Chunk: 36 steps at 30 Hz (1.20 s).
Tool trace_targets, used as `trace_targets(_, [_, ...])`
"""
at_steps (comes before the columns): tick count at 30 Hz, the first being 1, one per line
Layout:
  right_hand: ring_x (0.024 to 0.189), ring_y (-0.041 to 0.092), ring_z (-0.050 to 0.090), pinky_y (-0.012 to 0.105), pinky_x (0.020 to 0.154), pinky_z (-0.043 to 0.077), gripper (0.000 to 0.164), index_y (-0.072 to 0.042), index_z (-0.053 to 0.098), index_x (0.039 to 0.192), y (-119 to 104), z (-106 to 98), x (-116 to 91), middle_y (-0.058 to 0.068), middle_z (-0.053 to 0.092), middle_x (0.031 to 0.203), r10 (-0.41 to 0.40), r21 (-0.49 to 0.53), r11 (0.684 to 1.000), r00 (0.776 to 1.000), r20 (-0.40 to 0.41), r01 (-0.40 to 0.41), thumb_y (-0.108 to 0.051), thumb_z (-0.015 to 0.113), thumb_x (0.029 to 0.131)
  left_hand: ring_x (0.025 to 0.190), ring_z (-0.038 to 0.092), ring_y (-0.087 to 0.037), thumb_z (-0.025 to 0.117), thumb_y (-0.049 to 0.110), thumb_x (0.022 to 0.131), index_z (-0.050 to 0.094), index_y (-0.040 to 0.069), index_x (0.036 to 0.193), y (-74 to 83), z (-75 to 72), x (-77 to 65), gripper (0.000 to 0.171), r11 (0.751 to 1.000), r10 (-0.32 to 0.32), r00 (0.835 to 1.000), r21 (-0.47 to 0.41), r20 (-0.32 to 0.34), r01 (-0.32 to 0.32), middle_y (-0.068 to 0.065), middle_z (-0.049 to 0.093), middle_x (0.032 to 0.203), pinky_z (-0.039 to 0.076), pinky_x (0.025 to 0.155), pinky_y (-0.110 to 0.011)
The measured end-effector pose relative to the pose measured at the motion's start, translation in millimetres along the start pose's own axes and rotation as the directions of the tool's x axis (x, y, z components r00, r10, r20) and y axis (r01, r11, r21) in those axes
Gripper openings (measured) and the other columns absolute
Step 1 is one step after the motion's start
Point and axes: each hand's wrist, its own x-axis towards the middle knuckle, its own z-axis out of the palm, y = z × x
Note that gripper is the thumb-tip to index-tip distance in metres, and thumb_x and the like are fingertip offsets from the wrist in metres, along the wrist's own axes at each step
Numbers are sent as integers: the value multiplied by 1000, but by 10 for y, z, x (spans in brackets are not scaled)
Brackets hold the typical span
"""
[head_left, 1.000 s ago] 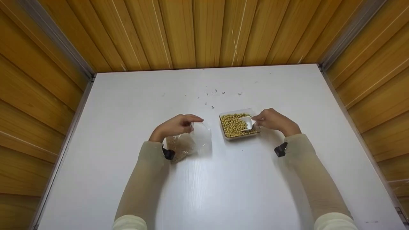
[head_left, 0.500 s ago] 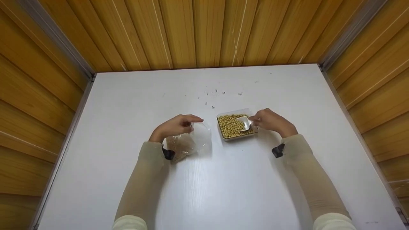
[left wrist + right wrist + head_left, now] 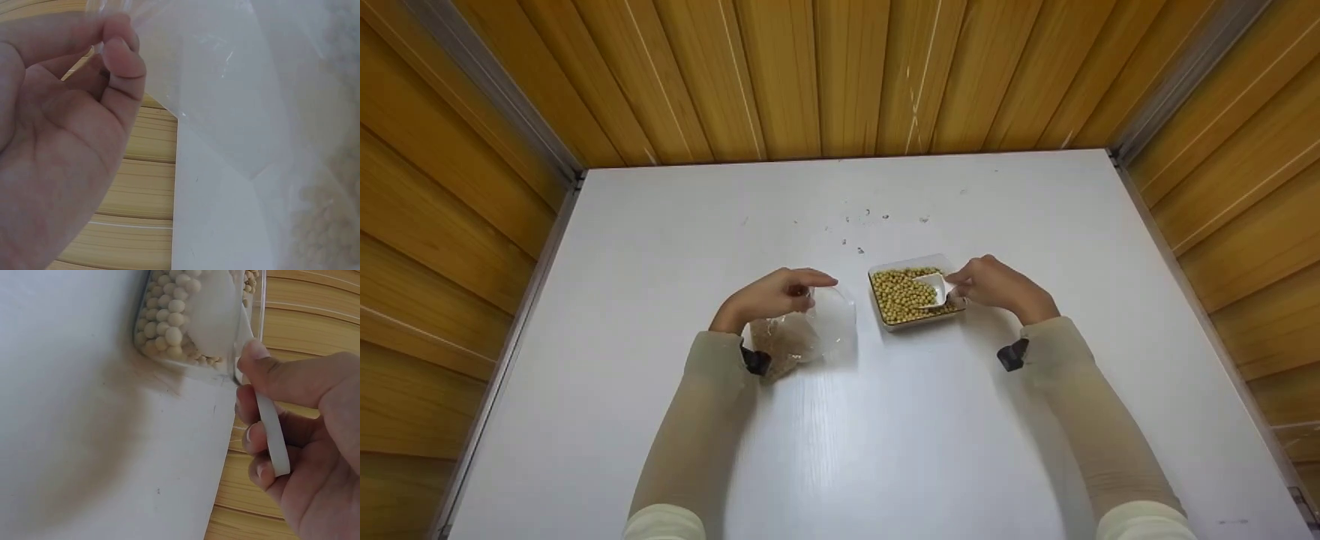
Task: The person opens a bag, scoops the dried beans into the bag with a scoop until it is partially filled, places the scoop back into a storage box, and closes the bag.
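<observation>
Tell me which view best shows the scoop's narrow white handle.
The right wrist view: the narrow white handle shows plainly to its end in the grip of the bare right hand. In the head view that hand hides most of it; the left wrist view shows none.

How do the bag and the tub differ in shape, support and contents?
Shape: the bag is limp, creased film; the tub is rigid and four-sided.
Support: the left hand pinches the bag's upper part; the tub stands on the table.
Contents: the tub has a scoop among its beans; no scoop shows in the bag.
Shared: both are see-through and hold small round pieces.
</observation>
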Motion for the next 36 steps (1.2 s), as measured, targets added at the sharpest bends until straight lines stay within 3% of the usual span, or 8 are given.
trace_targets(3, [101, 26, 64, 33, 73, 44, 31, 0, 62, 124, -44, -18, -2, 16, 67, 117, -17, -33, 999, 1000, -16, 17, -4, 56, 94, 80, 51, -17, 51, 0, 94, 54, 7, 136, 7, 3, 2, 43, 1000, -6, 1000, 7, 2, 6, -11, 52, 141, 43, 72, -27])
trace_targets(6, [111, 33, 62, 38, 79, 47, 31, 1, 62, 124, -64, -30, 10, 17, 65, 120, -31, -30, 999, 999, -25, 30, -4, 57, 93, 81, 50, -18, 50, -1, 94, 53, 5, 137, 37, 7, -6, 44, 1000, -6, 1000, 28, 4, 6, -15, 51, 141, 42, 72, -27])
trace_targets(14, [107, 32, 64, 38, 78, 49, 32, 2, 61, 125, -43, -15, 15, 18, 67, 116, -33, 5, 999, 999, -28, 33, -3, 56, 94, 83, 50, -17, 49, -4, 93, 52, 0, 136, 351, -10, -104, 43, 1000, -12, 1000, 15, 16, 12, -20, 48, 142, 42, 74, -26])
trace_targets(18, [106, 32, 63, 40, 79, 49, 32, 0, 62, 124, -72, -13, -2, 17, 67, 117, -24, -26, 999, 999, -38, 23, -5, 58, 93, 81, 49, -17, 48, -5, 93, 53, -1, 135, 388, -11, -115, 43, 1000, 4, 1000, 16, 16, -4, -22, 49, 141, 41, 73, -27])
trace_targets(21, [104, 28, 64, 37, 79, 49, 32, -2, 63, 125, -113, -9, -18, 14, 69, 115, -1, -56, 998, 999, -35, -1, -8, 59, 93, 79, 48, -17, 48, -5, 93, 53, -1, 135, 372, -5, -110, 43, 1000, 8, 1000, 19, 17, -8, -22, 49, 140, 40, 72, -28])
trace_targets(23, [101, 29, 65, 37, 77, 49, 32, 0, 62, 124, -135, -12, -27, 16, 68, 114, 0, -75, 997, 999, -32, -2, -7, 59, 93, 78, 49, -17, 49, -4, 93, 53, 1, 136, 262, -1, -71, 43, 1000, 13, 1000, 24, 16, -14, -20, 50, 140, 40, 71, -28])
trace_targets(28, [109, 36, 62, 46, 90, 51, 31, 2, 63, 122, -134, -40, -49, 20, 65, 119, 29, -74, 997, 999, -17, -31, -9, 60, 93, 76, 50, -15, 50, 1, 94, 54, 4, 136, 13, 13, 24, 43, 999, 23, 1000, 36, 14, -23, -12, 52, 140, 41, 69, -26])
trace_targets(36, [112, 39, 60, 48, 90, 51, 34, 3, 63, 123, -71, -65, -56, 23, 62, 123, 48, -38, 998, 999, -10, -48, -13, 63, 92, 77, 51, -15, 50, 0, 94, 55, 4, 135, 21, 21, 46, 42, 999, 17, 1000, 39, 16, -18, -12, 53, 139, 41, 67, -24])
